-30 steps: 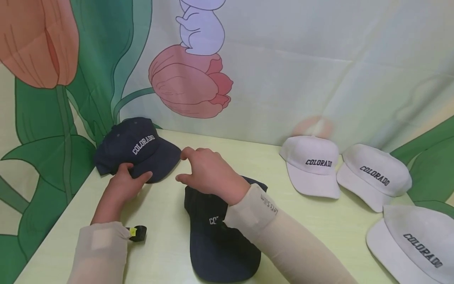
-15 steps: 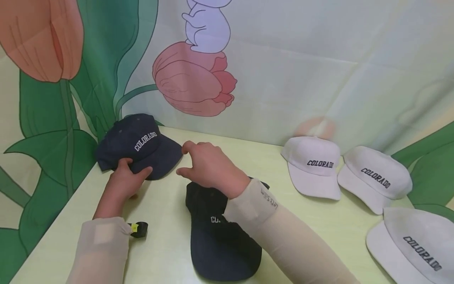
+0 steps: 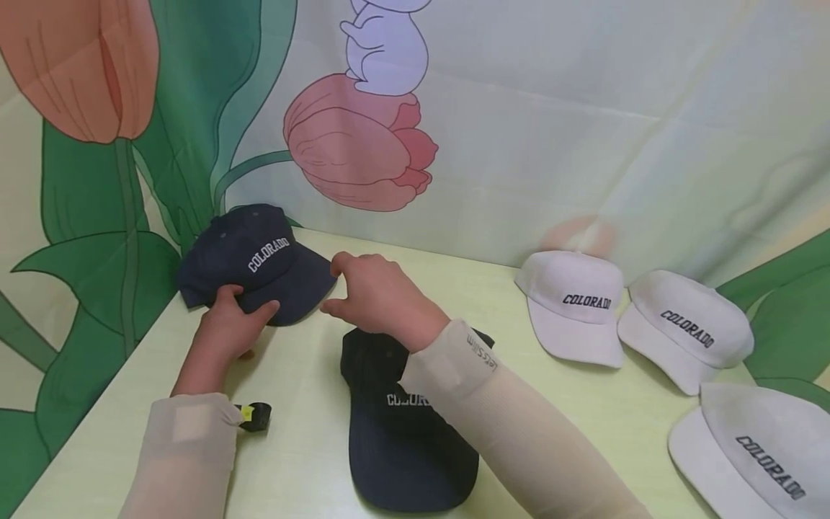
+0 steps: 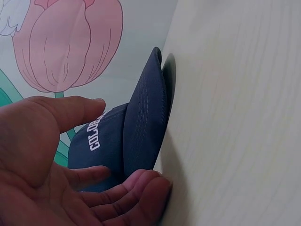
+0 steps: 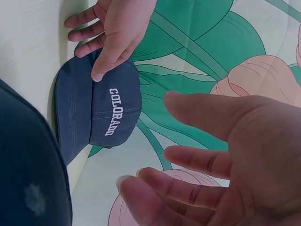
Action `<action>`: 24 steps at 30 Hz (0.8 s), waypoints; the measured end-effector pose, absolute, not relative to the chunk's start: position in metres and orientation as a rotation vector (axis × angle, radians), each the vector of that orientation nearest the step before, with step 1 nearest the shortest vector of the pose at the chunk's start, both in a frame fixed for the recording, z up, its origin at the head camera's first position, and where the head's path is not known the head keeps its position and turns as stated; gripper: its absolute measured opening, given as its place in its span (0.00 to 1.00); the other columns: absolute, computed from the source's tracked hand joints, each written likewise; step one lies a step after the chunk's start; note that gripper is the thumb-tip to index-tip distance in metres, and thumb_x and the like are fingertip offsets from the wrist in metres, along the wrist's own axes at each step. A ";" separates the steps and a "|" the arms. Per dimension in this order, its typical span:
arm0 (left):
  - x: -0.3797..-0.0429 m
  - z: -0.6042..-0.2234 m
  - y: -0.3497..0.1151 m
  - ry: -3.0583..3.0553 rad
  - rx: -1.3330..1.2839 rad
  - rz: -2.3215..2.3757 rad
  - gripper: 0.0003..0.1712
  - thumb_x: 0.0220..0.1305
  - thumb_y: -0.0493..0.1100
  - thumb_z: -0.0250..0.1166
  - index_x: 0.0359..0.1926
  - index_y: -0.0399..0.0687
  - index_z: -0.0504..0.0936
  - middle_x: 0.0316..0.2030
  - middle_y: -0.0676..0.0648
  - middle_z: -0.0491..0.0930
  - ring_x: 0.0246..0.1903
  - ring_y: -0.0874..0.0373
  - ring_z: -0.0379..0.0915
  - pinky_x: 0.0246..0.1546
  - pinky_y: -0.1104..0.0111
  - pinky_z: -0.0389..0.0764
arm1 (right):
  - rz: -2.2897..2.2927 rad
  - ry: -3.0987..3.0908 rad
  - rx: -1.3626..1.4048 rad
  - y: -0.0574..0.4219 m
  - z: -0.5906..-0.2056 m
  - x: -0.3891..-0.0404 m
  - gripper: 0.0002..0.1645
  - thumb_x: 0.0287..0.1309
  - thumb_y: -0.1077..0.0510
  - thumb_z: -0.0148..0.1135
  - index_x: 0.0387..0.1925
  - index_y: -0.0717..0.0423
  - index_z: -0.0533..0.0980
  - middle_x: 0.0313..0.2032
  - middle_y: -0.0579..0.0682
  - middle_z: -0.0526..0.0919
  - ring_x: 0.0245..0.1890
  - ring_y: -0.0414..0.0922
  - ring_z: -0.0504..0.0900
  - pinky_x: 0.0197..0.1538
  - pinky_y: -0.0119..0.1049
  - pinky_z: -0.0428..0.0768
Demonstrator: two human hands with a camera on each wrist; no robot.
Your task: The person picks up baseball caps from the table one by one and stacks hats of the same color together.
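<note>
A navy cap (image 3: pixel 223 252) with white COLORADO lettering sits at the table's far left, brim toward the right. At its front side is my left hand (image 3: pixel 223 328), thumb and fingers spread and loosely bent. In the left wrist view its fingertips (image 4: pixel 155 183) lie close to the brim; whether they touch I cannot tell. My right hand (image 3: pixel 382 295) hovers near the brim's tip, thumb and fingers apart, nothing between them. Below it a second navy cap (image 3: pixel 411 454) lies with its brim toward me, its crown partly hidden by my right hand and sleeve.
Several white COLORADO items line the right side: a cap (image 3: pixel 573 288) at the back, another cap (image 3: pixel 690 317) beside it, and a nearer cap (image 3: pixel 765 440) cut by the frame edge. A printed tulip curtain (image 3: pixel 486 144) stands behind the pale table (image 3: pixel 298 389).
The head view has shifted slightly. Both hands keep nearly the same pose by the far navy cap; the right sleeve has moved a little, uncovering more of the nearer navy cap's lettering.
</note>
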State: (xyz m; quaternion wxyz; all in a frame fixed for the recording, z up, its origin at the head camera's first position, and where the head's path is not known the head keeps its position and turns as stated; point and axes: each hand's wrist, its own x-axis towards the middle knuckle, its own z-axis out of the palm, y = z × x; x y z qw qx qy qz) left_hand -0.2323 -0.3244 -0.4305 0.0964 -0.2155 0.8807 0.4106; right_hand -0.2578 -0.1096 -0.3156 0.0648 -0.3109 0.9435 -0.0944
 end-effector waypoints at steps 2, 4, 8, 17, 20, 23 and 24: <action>-0.232 -0.430 -0.324 2.603 -0.650 1.225 0.55 0.56 0.70 0.48 0.69 0.42 0.35 0.60 0.26 0.56 0.28 0.51 0.76 0.35 0.61 0.70 | -0.288 2.841 -0.934 -0.112 -0.316 -0.259 0.28 0.52 0.42 0.61 0.52 0.49 0.69 0.29 0.42 0.78 0.30 0.38 0.75 0.34 0.31 0.74; -0.231 -0.429 -0.324 2.598 -0.657 1.234 0.55 0.56 0.71 0.48 0.69 0.42 0.35 0.61 0.26 0.55 0.33 0.48 0.76 0.38 0.58 0.70 | -0.292 2.837 -0.931 -0.114 -0.316 -0.259 0.28 0.52 0.42 0.61 0.52 0.49 0.69 0.32 0.42 0.79 0.31 0.38 0.76 0.36 0.31 0.75; -0.231 -0.429 -0.325 2.592 -0.676 1.252 0.55 0.56 0.71 0.48 0.69 0.41 0.35 0.63 0.27 0.53 0.41 0.44 0.73 0.46 0.52 0.69 | -0.293 2.830 -0.930 -0.117 -0.315 -0.260 0.28 0.52 0.42 0.61 0.52 0.49 0.69 0.39 0.43 0.81 0.35 0.38 0.78 0.41 0.33 0.77; -0.229 -0.431 -0.327 2.593 -0.692 1.280 0.55 0.56 0.70 0.47 0.69 0.41 0.35 0.65 0.27 0.50 0.51 0.39 0.67 0.53 0.48 0.64 | -0.294 2.816 -0.898 -0.123 -0.319 -0.265 0.28 0.52 0.43 0.61 0.53 0.49 0.69 0.45 0.44 0.80 0.41 0.40 0.79 0.45 0.33 0.77; -0.229 -0.430 -0.327 2.602 -0.687 1.284 0.55 0.57 0.70 0.47 0.69 0.41 0.35 0.64 0.27 0.51 0.50 0.40 0.68 0.53 0.48 0.65 | -0.282 2.817 -0.885 -0.124 -0.319 -0.267 0.28 0.52 0.43 0.61 0.53 0.49 0.69 0.45 0.44 0.80 0.41 0.40 0.79 0.46 0.34 0.77; -0.229 -0.429 -0.327 2.611 -0.680 1.284 0.54 0.57 0.69 0.47 0.69 0.40 0.35 0.64 0.27 0.52 0.45 0.41 0.72 0.51 0.49 0.66 | -0.272 2.815 -0.862 -0.126 -0.321 -0.270 0.28 0.52 0.42 0.60 0.53 0.48 0.69 0.45 0.44 0.80 0.41 0.40 0.79 0.46 0.34 0.77; -0.228 -0.429 -0.327 2.611 -0.679 1.286 0.54 0.57 0.69 0.47 0.69 0.40 0.35 0.64 0.27 0.52 0.45 0.42 0.72 0.51 0.50 0.66 | -0.269 2.813 -0.853 -0.127 -0.321 -0.271 0.28 0.52 0.42 0.60 0.53 0.48 0.69 0.45 0.44 0.80 0.41 0.40 0.79 0.47 0.34 0.77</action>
